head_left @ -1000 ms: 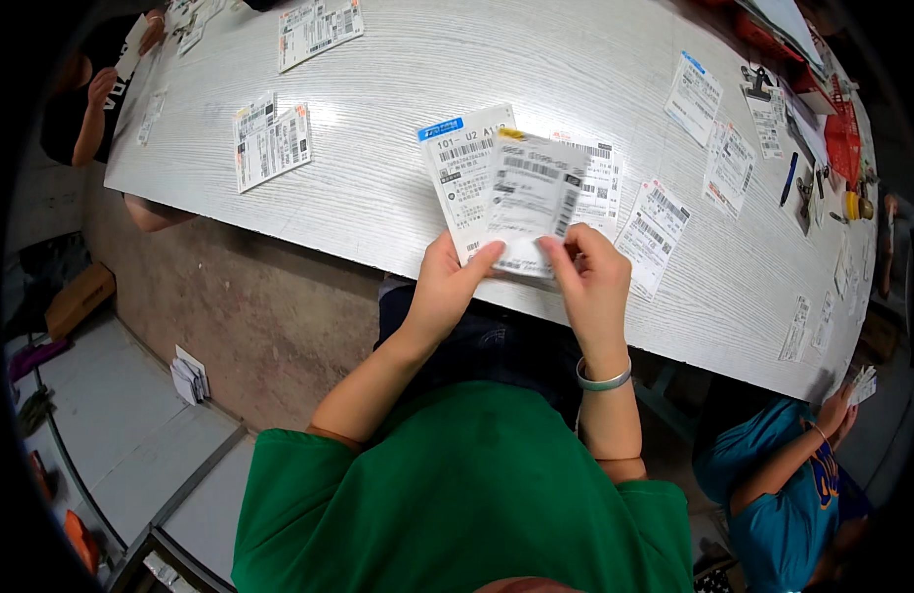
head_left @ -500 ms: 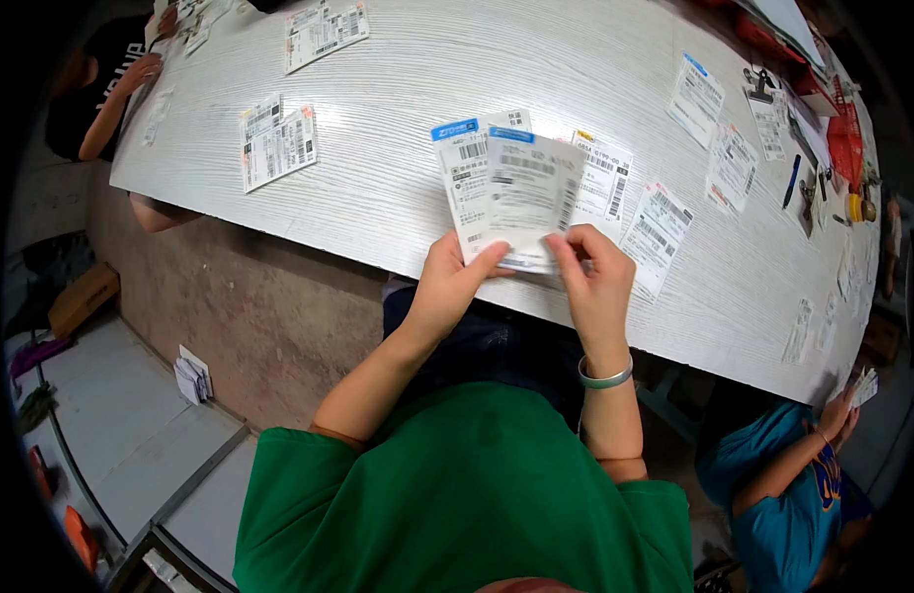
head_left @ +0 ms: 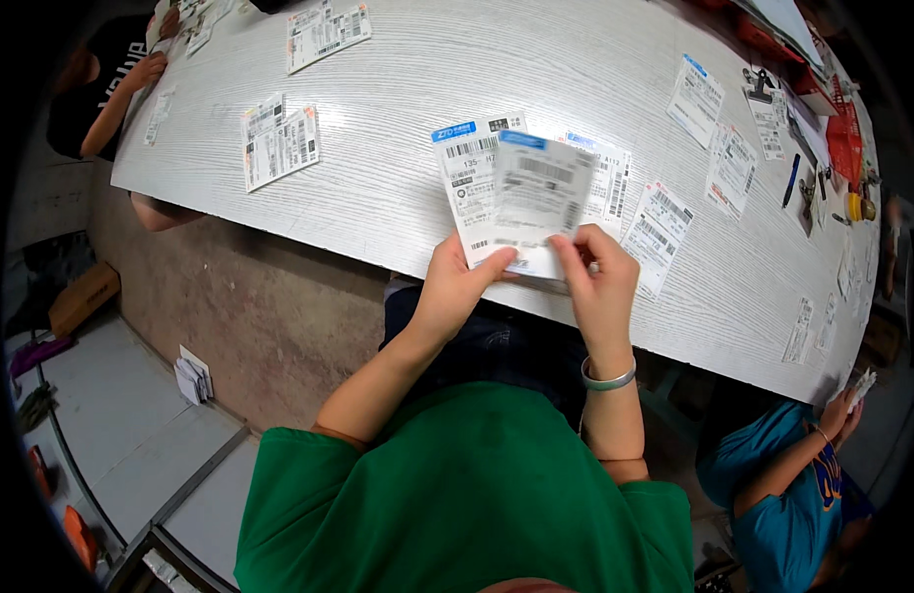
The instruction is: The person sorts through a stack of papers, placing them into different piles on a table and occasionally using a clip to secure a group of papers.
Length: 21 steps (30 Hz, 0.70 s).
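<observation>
My left hand (head_left: 461,282) grips a stack of white shipping labels (head_left: 467,178) by its near edge, thumb on top, just over the table's front edge. The uppermost label in that stack has a blue header and printed barcodes. A second blue-headed label (head_left: 541,183), blurred by motion, lies tilted over the stack's right part, its lower right corner pinched between the thumb and fingers of my right hand (head_left: 602,272). Partly hidden behind it, another label (head_left: 613,183) rests on the table. Beside that, a pinkish-marked label (head_left: 659,237) lies flat.
More labels (head_left: 696,94) lie to the right, near a black binder clip (head_left: 760,83), a pen (head_left: 792,181) and a red basket (head_left: 844,143). Label piles (head_left: 281,143) sit at the left. Co-workers are at the far left (head_left: 106,99) and lower right (head_left: 788,484).
The label in my right hand has shifted slightly right and down. A different label, blue-headed instead of yellow-marked, now shows behind it on the table; the stack's top label also differs.
</observation>
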{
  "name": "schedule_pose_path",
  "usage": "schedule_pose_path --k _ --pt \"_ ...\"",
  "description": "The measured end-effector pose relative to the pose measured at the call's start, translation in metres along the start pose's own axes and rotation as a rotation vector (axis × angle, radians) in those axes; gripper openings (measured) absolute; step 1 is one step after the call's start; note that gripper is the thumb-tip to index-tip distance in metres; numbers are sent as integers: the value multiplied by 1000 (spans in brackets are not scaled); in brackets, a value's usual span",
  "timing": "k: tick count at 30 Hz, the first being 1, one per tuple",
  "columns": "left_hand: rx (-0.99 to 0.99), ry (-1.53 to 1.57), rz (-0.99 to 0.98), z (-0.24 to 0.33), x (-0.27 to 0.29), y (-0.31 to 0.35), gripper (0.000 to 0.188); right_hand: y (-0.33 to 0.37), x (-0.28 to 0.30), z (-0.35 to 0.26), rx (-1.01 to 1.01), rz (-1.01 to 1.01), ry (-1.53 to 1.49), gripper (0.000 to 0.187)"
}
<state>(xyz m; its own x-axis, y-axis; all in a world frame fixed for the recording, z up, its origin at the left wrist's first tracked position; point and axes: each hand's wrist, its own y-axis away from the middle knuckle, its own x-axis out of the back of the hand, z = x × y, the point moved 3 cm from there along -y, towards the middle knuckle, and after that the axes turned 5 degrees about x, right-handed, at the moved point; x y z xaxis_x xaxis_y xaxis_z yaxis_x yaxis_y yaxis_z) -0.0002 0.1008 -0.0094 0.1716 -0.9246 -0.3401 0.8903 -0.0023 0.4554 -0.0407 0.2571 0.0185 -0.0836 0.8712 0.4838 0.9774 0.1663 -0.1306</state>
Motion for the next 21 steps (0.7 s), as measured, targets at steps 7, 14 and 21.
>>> schedule_pose_path --k 7,14,21 --pt "32 68 -2 0 2 1 29 4 43 23 -284 232 -431 19" --pt "24 -32 -8 -5 -1 1 31 14 18 15 -299 71 -502 18" --pt "52 26 1 0 -7 3 29 12 20 29 -255 163 -448 14"
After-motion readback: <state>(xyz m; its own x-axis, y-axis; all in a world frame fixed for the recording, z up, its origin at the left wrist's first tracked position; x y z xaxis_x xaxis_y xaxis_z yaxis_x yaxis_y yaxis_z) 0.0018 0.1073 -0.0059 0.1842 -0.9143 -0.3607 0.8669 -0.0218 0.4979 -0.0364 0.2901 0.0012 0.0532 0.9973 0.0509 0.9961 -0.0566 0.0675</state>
